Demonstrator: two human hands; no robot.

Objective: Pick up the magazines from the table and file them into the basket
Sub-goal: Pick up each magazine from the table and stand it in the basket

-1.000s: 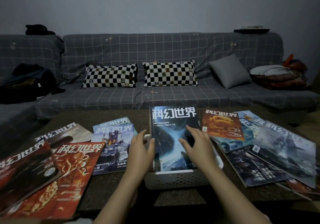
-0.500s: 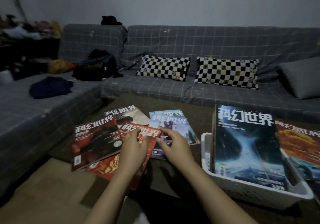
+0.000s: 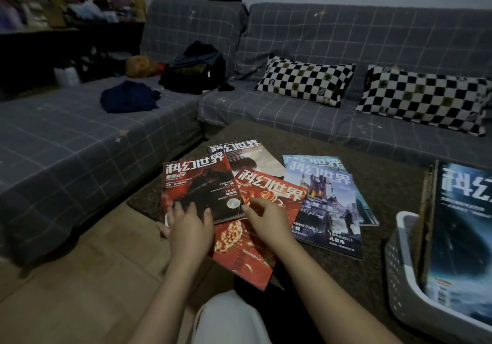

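Both hands grip the glossy dark-red magazine [image 3: 202, 189], left hand [image 3: 190, 230] underneath, right hand [image 3: 267, 217] pinching its edge.

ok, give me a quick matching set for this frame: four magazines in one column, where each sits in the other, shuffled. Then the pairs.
Column 1
1. dark red magazine
2. orange-red magazine
3. purple-blue magazine
4. dark blue magazine

Column 2
A. standing upright in the white basket
B. flat on the table, nearest the basket
C. under the left hand, on top of the pile
D. under the right hand, overhanging the table's near edge

Pairs: 1-C, 2-D, 3-B, 4-A
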